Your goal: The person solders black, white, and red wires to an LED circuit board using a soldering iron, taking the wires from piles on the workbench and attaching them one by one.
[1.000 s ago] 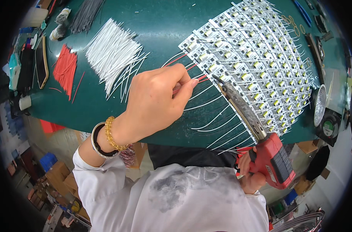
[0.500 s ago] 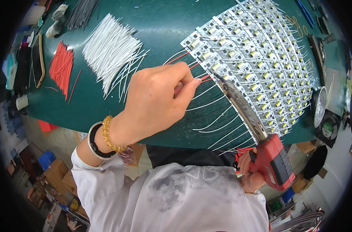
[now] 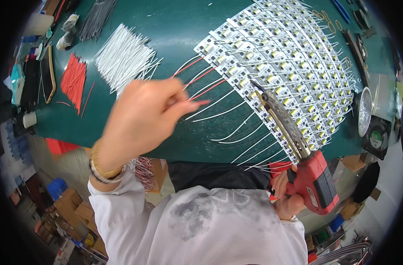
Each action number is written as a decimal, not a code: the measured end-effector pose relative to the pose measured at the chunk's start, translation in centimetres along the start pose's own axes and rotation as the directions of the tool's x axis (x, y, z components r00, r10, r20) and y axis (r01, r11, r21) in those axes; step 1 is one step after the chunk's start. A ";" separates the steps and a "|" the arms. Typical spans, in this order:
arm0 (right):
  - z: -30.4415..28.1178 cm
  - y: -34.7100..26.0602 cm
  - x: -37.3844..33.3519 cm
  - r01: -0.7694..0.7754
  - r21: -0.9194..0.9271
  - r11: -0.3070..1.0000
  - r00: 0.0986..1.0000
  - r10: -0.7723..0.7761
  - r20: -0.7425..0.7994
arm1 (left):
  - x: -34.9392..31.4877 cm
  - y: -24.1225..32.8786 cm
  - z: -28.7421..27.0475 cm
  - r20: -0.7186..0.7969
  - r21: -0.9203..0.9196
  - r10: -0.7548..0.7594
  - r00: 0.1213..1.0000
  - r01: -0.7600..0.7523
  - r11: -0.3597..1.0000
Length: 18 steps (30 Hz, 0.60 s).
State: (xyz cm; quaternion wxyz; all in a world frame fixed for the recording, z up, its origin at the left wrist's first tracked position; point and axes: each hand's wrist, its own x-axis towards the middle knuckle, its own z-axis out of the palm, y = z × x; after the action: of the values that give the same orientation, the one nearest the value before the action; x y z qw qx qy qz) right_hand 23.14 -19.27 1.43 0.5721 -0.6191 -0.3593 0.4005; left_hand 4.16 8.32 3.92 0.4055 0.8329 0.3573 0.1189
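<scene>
My left hand [image 3: 144, 117], blurred, pinches red wire [image 3: 204, 102] whose ends stick out past the fingertips. It hovers above the green tabletop, left of a fan-shaped panel of small white circuit boards [image 3: 276, 66] with yellow parts. White and red wires [image 3: 209, 89] trail from the panel's left edge, close to that hand. In my right hand [image 3: 286, 196] is a red soldering gun [image 3: 316, 183], gripped at its handle. Its long metal barrel reaches up across the panel, and the dark tip lies over the boards near the left edge.
Piles of white wires [image 3: 124, 55], red wires [image 3: 73, 81] and black wires [image 3: 96, 20] lie on the left of the green table [image 3: 179, 33]. At the right stand a round metal dish [image 3: 365, 112] and a black fan [image 3: 378, 134]. Rubber bands [image 3: 327, 24] lie at the far right.
My left hand has pulled back to the left from the panel's edge, with red wire in its fingers. The soldering gun stays over the panel, with its tip a little farther from that hand.
</scene>
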 end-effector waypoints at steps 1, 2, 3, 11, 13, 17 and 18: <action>0.2 0.5 -0.5 -0.004 -0.015 1.000 0.999 0.003 -0.037 | -0.3 0.2 -1.1 0.068 -0.032 -0.007 0.998 0.009 0.999; 0.5 0.9 -0.8 0.035 -0.009 0.999 0.995 -0.035 -0.091 | -0.9 0.7 -2.0 0.116 -0.047 -0.042 0.992 0.048 0.998; 0.6 1.1 -1.0 0.073 -0.007 0.997 0.986 -0.073 -0.147 | -0.8 1.2 -1.9 0.121 -0.047 -0.042 0.992 0.048 0.998; -0.2 0.4 -0.8 -0.022 -0.003 1.000 1.000 0.022 -0.020 | 0.5 0.6 4.6 -0.109 -0.059 0.103 0.989 -0.110 0.992; -0.6 0.6 -0.8 -0.024 0.020 1.000 1.000 0.024 -0.005 | 0.5 0.4 4.8 -0.121 -0.031 0.123 0.985 -0.128 0.991; -0.2 1.4 -1.6 -0.010 0.009 1.000 0.999 0.011 -0.047 | 0.6 0.3 4.9 -0.107 -0.100 0.063 0.992 -0.074 0.992; 0.1 1.6 -1.7 -0.009 0.015 1.000 0.990 0.011 -0.142 | 0.7 0.3 5.1 -0.119 -0.127 0.068 0.991 -0.083 0.988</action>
State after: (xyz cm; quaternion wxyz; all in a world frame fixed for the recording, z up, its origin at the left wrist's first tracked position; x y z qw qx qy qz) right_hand 22.34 -20.93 0.02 0.5987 -0.6435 -0.3117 0.3610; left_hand 7.27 5.68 0.77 0.4335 0.8093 0.3394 0.2049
